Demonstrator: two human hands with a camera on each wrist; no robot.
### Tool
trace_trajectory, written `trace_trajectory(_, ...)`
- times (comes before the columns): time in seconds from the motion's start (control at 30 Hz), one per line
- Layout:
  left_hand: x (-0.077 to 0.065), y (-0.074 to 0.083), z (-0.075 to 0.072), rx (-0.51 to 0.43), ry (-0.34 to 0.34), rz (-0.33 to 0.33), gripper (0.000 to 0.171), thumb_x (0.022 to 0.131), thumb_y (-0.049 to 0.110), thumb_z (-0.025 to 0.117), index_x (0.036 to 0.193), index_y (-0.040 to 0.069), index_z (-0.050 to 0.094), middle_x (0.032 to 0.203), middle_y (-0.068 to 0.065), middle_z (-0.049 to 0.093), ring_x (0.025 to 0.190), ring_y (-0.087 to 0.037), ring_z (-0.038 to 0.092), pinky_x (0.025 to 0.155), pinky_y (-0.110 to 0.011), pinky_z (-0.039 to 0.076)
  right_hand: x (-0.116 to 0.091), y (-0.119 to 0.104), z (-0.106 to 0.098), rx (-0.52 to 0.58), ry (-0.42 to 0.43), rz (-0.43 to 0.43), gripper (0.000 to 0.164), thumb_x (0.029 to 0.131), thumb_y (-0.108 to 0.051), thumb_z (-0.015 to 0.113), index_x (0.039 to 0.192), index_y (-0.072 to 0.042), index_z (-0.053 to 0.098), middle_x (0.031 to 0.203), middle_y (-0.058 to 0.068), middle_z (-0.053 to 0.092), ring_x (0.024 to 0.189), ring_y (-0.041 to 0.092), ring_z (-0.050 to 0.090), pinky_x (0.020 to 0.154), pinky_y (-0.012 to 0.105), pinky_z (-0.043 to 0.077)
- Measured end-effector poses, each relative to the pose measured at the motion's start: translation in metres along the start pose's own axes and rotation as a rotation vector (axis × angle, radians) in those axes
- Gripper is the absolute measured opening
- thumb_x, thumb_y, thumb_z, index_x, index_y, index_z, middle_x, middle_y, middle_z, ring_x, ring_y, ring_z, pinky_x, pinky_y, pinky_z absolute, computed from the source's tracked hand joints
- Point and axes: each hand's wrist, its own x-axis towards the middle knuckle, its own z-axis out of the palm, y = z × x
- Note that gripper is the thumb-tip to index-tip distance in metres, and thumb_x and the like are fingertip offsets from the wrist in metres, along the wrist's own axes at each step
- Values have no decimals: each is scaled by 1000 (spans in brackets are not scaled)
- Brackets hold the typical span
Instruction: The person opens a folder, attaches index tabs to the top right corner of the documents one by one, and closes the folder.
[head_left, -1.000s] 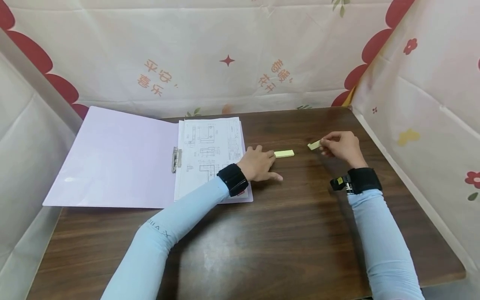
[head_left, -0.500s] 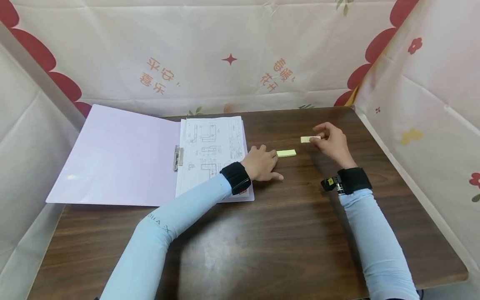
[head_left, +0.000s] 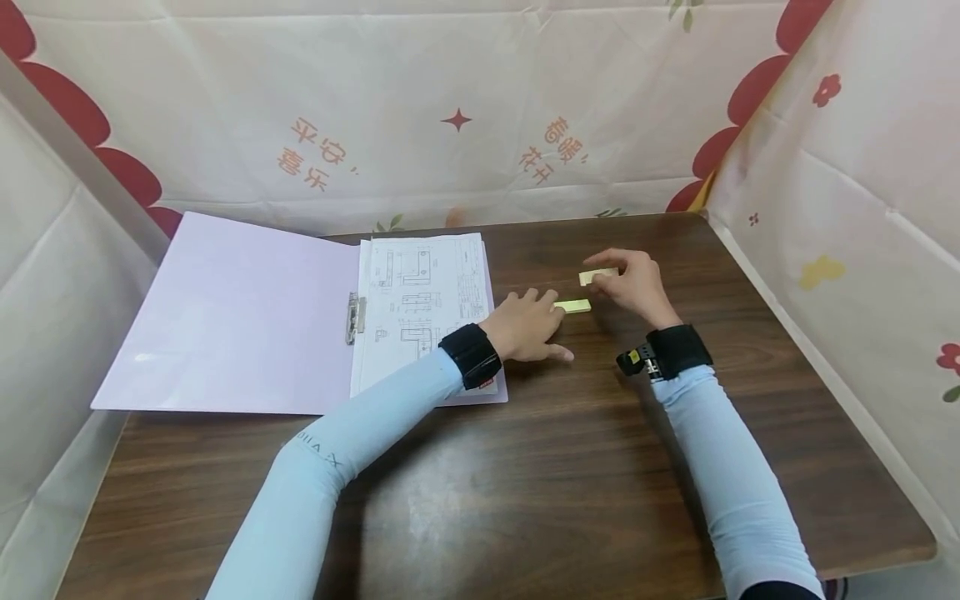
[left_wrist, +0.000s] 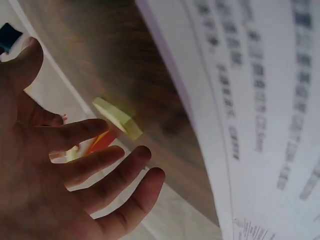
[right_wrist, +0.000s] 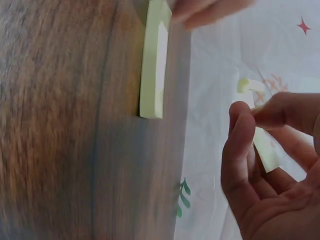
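A small yellow sticky note pad (head_left: 576, 306) lies on the table to the right of the open folder. My left hand (head_left: 522, 327) is spread palm down, its fingertips at the pad's left end; whether they touch it, I cannot tell. In the left wrist view its fingers (left_wrist: 130, 175) are loosely bent, with the pad (left_wrist: 116, 114) beyond them. Thumb and fingertip of my right hand (head_left: 633, 285) pinch a pale yellow sticky note (head_left: 592, 276) just above and behind the pad. One end of that note (right_wrist: 267, 150) shows below the pinch in the right wrist view, the other end curled.
The lilac folder (head_left: 247, 325) lies open on the left, with a metal clip (head_left: 352, 318) at its spine. Printed drawing sheets (head_left: 420, 279) fill its right side, partly under my left wrist. A patterned cloth (head_left: 450, 67) hangs behind the brown table (head_left: 465, 492).
My right hand has moved left with the pinched sticky note, from well right of the pad to just behind it. The left hand has hardly moved.
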Motion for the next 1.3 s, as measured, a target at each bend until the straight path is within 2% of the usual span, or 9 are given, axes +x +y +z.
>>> trace_trajectory(0.2,-20,-10,-15,-18,25,-2,78,99,72,44,155,18,43,154,-10,44,137,-31,50,108,-50,49,7,-6,11,25,-34,38,21,97,-21,73,112,-7,80,87,16,80,74,26,77,56,21,52)
trace_trajectory(0.33,-34,-33,-25,-48,50,-30,76,99,68,51,154,17,43,151,-12,46,133,-33,52,103,-51,52,13,-11,17,49,-72,71,20,96,-19,74,109,-6,79,92,18,79,78,27,78,62,23,57)
trace_trajectory(0.4,-40,-48,-28,-76,63,-67,74,98,64,57,153,17,45,153,-13,45,134,-34,51,105,-53,51,16,-14,19,52,-82,78,17,95,-18,74,107,-7,79,99,19,78,82,29,78,65,25,57)
trace_trajectory(0.57,-53,-86,-22,-100,57,-202,72,95,56,68,153,17,47,157,-14,45,140,-36,48,113,-57,45,30,-26,28,89,-100,78,20,94,-22,76,108,-8,78,127,15,68,100,28,64,75,32,51)
trace_trajectory(0.7,-59,-102,-13,-108,29,-246,72,94,56,69,153,19,48,155,-12,47,138,-36,48,114,-59,43,46,-36,41,126,-92,90,22,93,-22,77,109,-6,77,138,13,63,104,27,58,78,34,46)
trace_trajectory(0.9,-60,-107,5,-169,-11,-276,75,92,58,70,153,21,48,155,-11,48,138,-36,48,115,-62,39,70,-51,68,151,-56,116,22,89,-24,80,104,-8,78,121,13,71,94,30,66,75,34,48)
trace_trajectory(1.07,-59,-105,14,-163,-19,-293,78,92,61,69,155,22,46,158,-11,46,141,-37,46,117,-64,36,79,-62,87,249,-77,149,25,89,-28,81,103,-7,79,109,10,74,102,27,68,89,38,50)
trace_trajectory(1.13,-60,-104,16,-159,-18,-291,78,92,61,68,155,22,46,158,-11,46,140,-36,47,117,-63,38,80,-66,92,280,-100,164,25,89,-26,81,104,-6,79,111,11,74,106,26,66,95,41,50)
trace_trajectory(1.3,-61,-103,15,-155,-17,-285,76,93,61,67,155,22,46,158,-11,46,140,-35,47,116,-61,39,84,-73,101,354,-164,169,29,91,-13,79,118,-3,75,125,13,68,110,27,62,103,44,51)
